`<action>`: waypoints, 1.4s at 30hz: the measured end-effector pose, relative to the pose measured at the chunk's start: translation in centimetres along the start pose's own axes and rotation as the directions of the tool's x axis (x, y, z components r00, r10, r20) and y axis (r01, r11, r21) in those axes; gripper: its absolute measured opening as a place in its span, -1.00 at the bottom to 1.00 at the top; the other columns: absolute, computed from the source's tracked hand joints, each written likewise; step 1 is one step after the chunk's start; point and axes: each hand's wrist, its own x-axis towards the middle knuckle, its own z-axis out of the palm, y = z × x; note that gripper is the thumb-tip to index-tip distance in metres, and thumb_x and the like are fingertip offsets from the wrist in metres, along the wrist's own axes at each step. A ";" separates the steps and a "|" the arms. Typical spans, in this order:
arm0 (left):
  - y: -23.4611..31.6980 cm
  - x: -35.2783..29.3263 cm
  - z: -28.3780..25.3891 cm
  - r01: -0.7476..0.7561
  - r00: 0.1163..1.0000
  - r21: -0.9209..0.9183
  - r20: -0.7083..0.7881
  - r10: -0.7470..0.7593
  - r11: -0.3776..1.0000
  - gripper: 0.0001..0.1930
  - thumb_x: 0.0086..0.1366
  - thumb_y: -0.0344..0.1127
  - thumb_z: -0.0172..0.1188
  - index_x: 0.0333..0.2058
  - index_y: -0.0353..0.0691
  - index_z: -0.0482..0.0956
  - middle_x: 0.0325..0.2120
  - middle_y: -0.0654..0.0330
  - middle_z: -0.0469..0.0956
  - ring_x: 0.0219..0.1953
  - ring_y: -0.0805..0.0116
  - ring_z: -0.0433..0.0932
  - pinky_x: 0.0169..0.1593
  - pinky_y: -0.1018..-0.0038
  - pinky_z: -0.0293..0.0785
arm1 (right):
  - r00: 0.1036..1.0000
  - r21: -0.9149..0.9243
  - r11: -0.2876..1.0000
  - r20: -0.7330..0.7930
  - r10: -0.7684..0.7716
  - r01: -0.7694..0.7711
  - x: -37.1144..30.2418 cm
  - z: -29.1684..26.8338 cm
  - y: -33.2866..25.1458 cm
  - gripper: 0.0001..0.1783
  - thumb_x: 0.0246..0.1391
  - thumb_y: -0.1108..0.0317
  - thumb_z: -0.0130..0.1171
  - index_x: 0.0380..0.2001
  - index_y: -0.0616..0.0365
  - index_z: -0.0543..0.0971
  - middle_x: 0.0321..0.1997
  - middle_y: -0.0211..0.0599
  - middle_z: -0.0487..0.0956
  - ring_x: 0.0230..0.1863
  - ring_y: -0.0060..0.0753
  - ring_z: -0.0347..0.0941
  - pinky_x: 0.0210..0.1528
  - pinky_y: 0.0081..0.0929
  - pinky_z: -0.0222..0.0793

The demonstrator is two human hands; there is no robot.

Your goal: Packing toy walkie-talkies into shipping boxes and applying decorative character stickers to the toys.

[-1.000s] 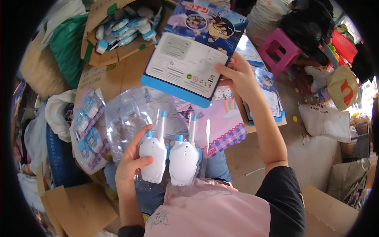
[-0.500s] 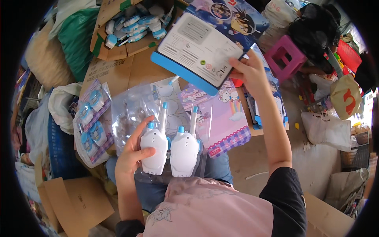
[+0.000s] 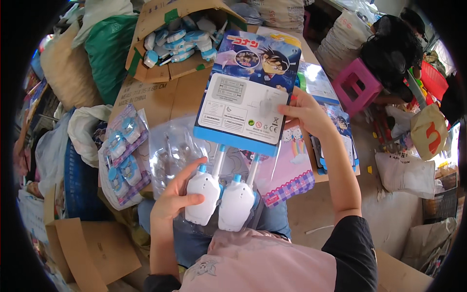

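Note:
My left hand (image 3: pixel 174 197) grips the left one of two white toy walkie-talkies (image 3: pixel 221 202) with blue tops and long antennas, seated side by side in a clear plastic blister over my lap. My right hand (image 3: pixel 307 115) holds a blue-edged printed backing card (image 3: pixel 245 95) by its right side, just above the antennas, its white printed back facing me. A stack of clear blister shells (image 3: pixel 170 151) lies to the left of the toys.
An open cardboard box (image 3: pixel 160 68) of loose white and blue toys sits ahead. Packed toy sets in a bag (image 3: pixel 120 153) lie at left. More printed cards (image 3: pixel 340 131) lie at right, a pink stool (image 3: pixel 357 85) and a seated person (image 3: pixel 394 44) beyond.
My right hand has brought the backing card down and closer, from high above to just over the antennas. My left hand stays on the walkie-talkies.

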 end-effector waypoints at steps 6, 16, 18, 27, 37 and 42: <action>0.2 -0.4 -0.8 -0.036 0.997 0.005 -0.066 0.036 0.999 -0.11 -0.10 -0.47 0.36 0.25 -0.22 0.15 0.04 0.18 0.37 0.05 0.38 0.37 0.12 0.51 0.22 | 0.953 -0.089 0.982 0.267 -0.140 0.169 0.8 -0.3 -0.1 -0.48 0.08 0.28 0.16 0.10 0.17 0.35 -0.02 -0.38 0.47 -0.02 -0.56 0.38 -0.07 -0.55 0.40; 0.1 0.0 -1.4 -0.035 0.988 0.035 -0.151 0.040 0.999 -0.19 -0.08 -0.43 0.36 0.19 -0.27 0.21 -0.03 0.18 0.44 0.01 0.39 0.39 0.10 0.50 0.26 | 0.842 -0.739 0.459 0.274 -0.465 0.493 8.6 1.6 -6.5 -0.66 0.04 0.14 0.21 -0.13 0.04 0.61 -0.20 -0.28 0.63 -0.26 -0.43 0.54 -0.17 -0.53 0.42; -0.2 -0.1 -2.0 0.014 0.979 0.019 -0.206 -0.010 1.000 -0.22 -0.05 -0.33 0.42 0.15 -0.30 0.24 -0.03 0.16 0.45 0.01 0.37 0.40 0.07 0.47 0.31 | 0.842 -0.618 0.574 0.359 -0.402 0.537 8.3 3.0 -5.4 -0.60 0.03 0.18 0.25 -0.06 0.08 0.57 -0.24 -0.32 0.62 -0.28 -0.57 0.51 -0.19 -0.65 0.39; 1.9 1.9 0.4 -0.095 0.940 -0.117 -0.339 0.050 0.989 -0.43 0.16 -0.33 0.26 0.12 -0.30 0.28 -0.03 0.05 0.47 -0.02 0.27 0.48 -0.01 0.39 0.44 | 0.731 -0.379 0.695 -0.068 -0.679 0.611 8.3 2.5 0.6 -0.46 0.13 0.09 0.14 0.10 0.16 0.40 0.03 -0.24 0.51 0.04 -0.42 0.43 -0.03 -0.53 0.36; 1.7 2.3 -0.6 -0.179 0.922 -0.054 -0.357 0.149 0.982 -0.43 0.02 -0.53 0.26 0.05 -0.28 0.32 -0.08 0.05 0.50 -0.04 0.25 0.50 -0.02 0.37 0.46 | 0.991 0.074 0.993 0.102 0.083 -0.091 -4.2 12.2 4.4 -0.38 0.22 0.08 0.00 0.24 0.14 0.15 -0.02 -0.27 0.47 -0.29 -0.43 0.51 -0.45 -0.31 0.54; 1.2 2.8 0.5 -0.312 0.880 0.006 -0.374 0.292 0.950 -0.37 0.07 -0.46 0.27 0.13 -0.30 0.24 -0.02 0.06 0.45 -0.01 0.28 0.47 0.01 0.38 0.44 | 0.977 0.214 0.967 0.131 -0.167 0.137 -3.1 10.9 6.6 -0.24 0.06 0.34 0.22 0.27 0.13 0.08 0.02 -0.19 0.46 -0.08 -0.41 0.46 -0.17 -0.52 0.48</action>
